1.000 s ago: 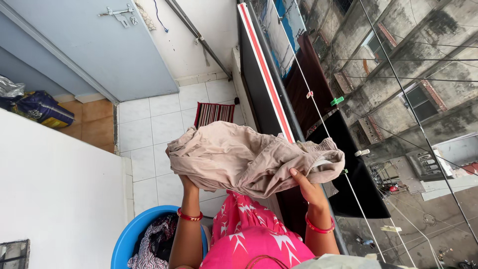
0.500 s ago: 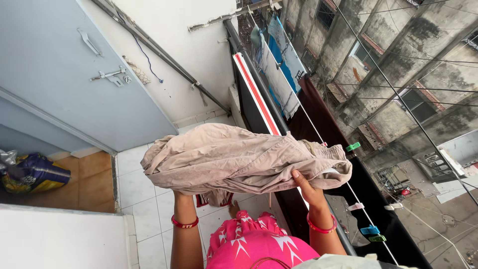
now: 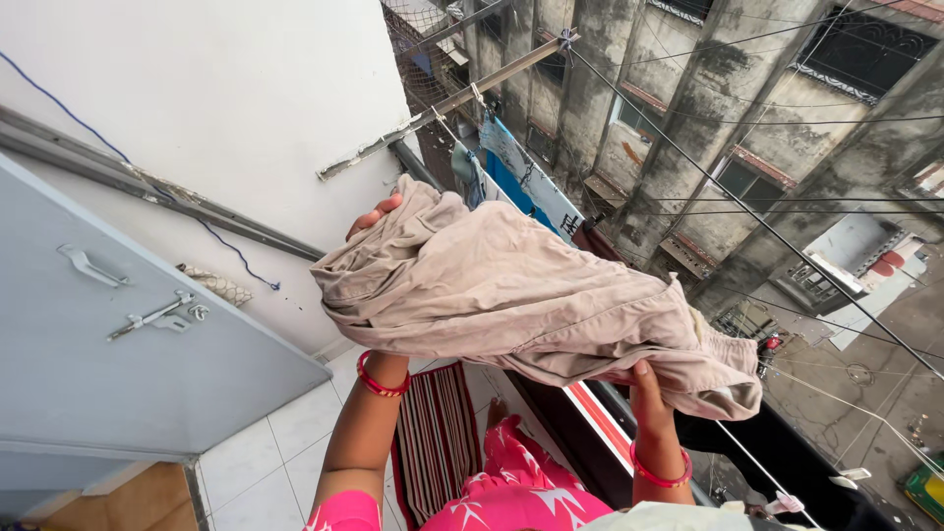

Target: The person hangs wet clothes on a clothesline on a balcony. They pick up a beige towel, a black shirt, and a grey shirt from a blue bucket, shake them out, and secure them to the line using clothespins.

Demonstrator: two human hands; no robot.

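Head view. Both hands hold one beige garment (image 3: 531,295) raised at chest height, above the balcony rail (image 3: 600,418) and beside the clothesline (image 3: 551,206).

Left hand (image 3: 379,218): mostly covered by cloth. Fingertips show over the garment's upper left edge, curled on the fabric. Grip closed on the garment. A red bangle (image 3: 382,379) sits on the wrist.

Right hand (image 3: 649,388): under the garment's lower right part, fingers pushed up into the folds. Grip appears closed on the garment; the fingertips are hidden by the cloth.

Garment state: bunched, spanning both hands, waistband end hanging down at the right, out past the rail.

Surroundings: a striped mat (image 3: 438,438) on the tiled floor (image 3: 265,462); a grey door (image 3: 118,344) at left; hung laundry (image 3: 521,177) farther along the line; the street far below at right.

Risks, as judged:
- The right end overhangs open air. A loosened right grip could let the garment slide over the rail.
- The bunched folds hide the edges; a hold on a single layer could slip.
- Cloth could snag on the line.
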